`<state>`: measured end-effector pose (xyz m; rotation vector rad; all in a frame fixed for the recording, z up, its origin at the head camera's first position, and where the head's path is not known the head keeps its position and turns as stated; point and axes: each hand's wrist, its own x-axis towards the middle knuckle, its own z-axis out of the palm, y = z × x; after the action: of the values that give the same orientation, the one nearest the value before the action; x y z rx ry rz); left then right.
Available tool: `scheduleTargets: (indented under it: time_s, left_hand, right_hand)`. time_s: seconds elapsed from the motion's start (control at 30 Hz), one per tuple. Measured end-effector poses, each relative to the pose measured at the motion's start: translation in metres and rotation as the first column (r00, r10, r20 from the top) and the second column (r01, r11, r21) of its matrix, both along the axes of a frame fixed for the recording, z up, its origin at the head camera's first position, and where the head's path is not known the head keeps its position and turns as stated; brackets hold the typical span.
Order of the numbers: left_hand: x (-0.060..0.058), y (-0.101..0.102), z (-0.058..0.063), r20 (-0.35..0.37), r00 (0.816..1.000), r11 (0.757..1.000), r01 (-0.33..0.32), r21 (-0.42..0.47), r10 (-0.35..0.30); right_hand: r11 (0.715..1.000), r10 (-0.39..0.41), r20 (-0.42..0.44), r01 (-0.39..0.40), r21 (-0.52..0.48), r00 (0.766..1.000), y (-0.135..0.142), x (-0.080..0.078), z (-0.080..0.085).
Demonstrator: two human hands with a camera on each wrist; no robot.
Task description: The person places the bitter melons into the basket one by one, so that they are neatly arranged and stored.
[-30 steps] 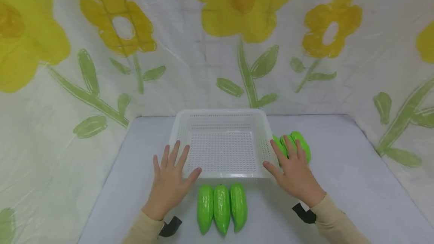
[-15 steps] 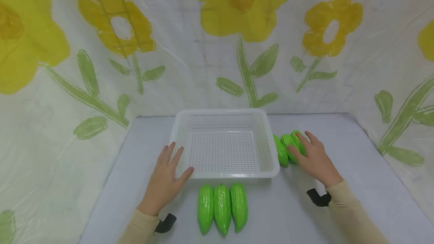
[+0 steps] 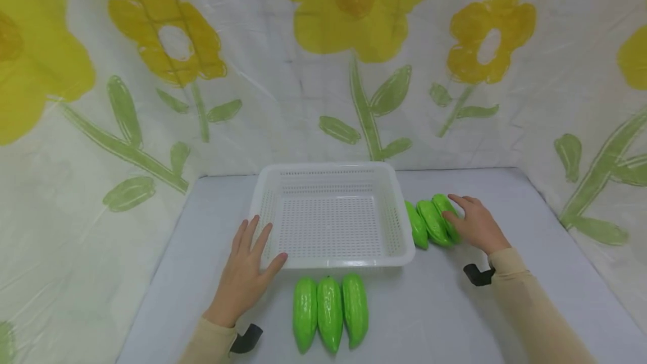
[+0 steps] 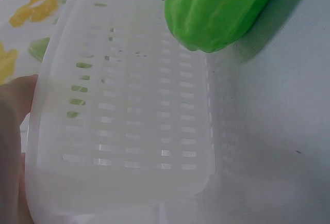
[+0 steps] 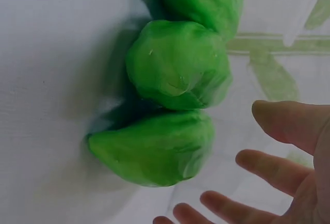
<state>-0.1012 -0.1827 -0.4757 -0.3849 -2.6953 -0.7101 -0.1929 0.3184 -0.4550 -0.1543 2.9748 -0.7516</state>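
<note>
My left hand (image 3: 242, 282), fingers spread, is at the left front corner of a white plastic basket (image 3: 331, 263). In the left wrist view its fingers show behind the basket's rim. My right hand (image 3: 477, 223) is beside the rightmost of three glossy green gourds (image 3: 441, 204), which look like bitter melons. The right wrist view shows thumb and fingers held apart around the near gourd (image 5: 160, 149), with nothing gripped. The other two, a middle gourd (image 3: 432, 223) and a left gourd (image 3: 417, 226), lie against the basket's right side.
Three more green gourds (image 3: 329, 313) lie in a row in front of the basket, tips pointing toward me. The white table (image 3: 414, 319) meets a curtain (image 3: 283, 111) painted with yellow flowers at the back and sides.
My right hand has moved right from the basket's right edge, over the gourds, to the outer side of the rightmost one. My left hand has shifted slightly left.
</note>
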Motion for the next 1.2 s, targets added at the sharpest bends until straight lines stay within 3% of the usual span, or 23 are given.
scheduleTargets:
  time_s: [0.23, 0.33, 0.53, 0.67, 0.87, 1.0, 1.2]
  left_hand:
    - [-0.002, -0.001, -0.003, 0.003, 1.000, 1.000, -0.006, -0.004, 0.006]
    - [-0.004, -0.001, -0.003, 0.000, 1.000, 1.000, -0.005, -0.005, 0.005]
    - [-0.004, -0.001, -0.005, 0.029, 0.999, 1.000, -0.014, 0.011, 0.013]
    - [-0.002, -0.001, -0.006, 0.028, 0.999, 1.000, -0.020, 0.014, 0.020]
    - [0.000, 0.001, -0.009, -0.023, 1.000, 1.000, -0.021, 0.013, 0.021]
    - [0.000, 0.001, -0.009, -0.020, 0.999, 1.000, -0.026, 0.016, 0.026]
    - [-0.001, 0.000, -0.010, -0.032, 0.999, 0.999, -0.023, 0.024, 0.023]
  right_hand:
    - [0.999, 0.050, 0.044, -0.051, 0.017, 0.998, 0.006, -0.022, -0.006]
    - [0.998, 0.054, 0.117, -0.055, 0.002, 0.992, 0.009, -0.029, -0.005]
    - [0.993, 0.063, 0.302, -0.031, -0.111, 0.951, 0.016, -0.040, -0.002]
    - [0.986, 0.085, 0.364, -0.027, -0.162, 0.928, 0.019, -0.046, -0.005]
    - [0.982, 0.101, 0.368, -0.033, -0.188, 0.924, 0.022, -0.048, -0.010]
    - [0.983, 0.097, 0.355, -0.033, -0.183, 0.930, 0.024, -0.048, -0.011]
    - [0.991, 0.053, 0.302, -0.013, -0.135, 0.952, 0.024, -0.047, -0.005]
